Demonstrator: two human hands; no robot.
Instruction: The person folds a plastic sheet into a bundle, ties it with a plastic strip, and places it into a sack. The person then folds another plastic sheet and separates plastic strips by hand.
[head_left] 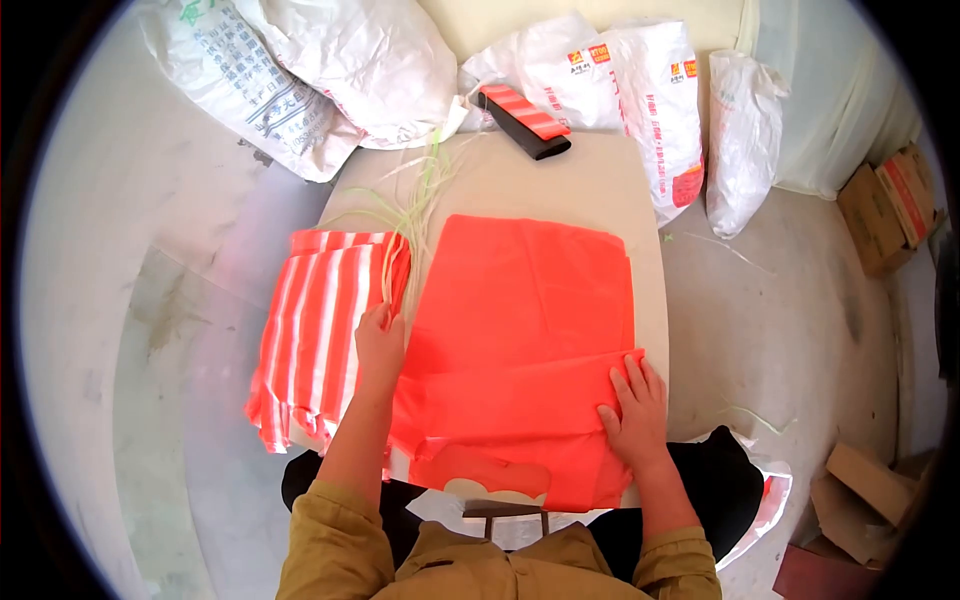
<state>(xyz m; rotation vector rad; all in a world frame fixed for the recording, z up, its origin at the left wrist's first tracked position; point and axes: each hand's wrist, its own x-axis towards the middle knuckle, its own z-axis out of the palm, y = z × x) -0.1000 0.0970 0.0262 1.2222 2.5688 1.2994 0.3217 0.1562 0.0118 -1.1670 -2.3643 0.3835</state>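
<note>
A flat pile of thin red sheets, which look like plastic bags, lies on the table in front of me. A fold crosses its lower half, and its near edge has a scalloped cut-out. Flat on the pile's right edge rests my right hand, fingers spread. My left hand is closed at the pile's left side, gripping the lower ends of pale green plastic strips. Beneath and beside that hand is a stack of red-and-white striped bags, its lower edge hanging over the table's left side.
The beige table has a black-and-striped folded bundle at its far edge. Filled white sacks stand behind it, with another sack to the right. Cardboard boxes lie along the right side.
</note>
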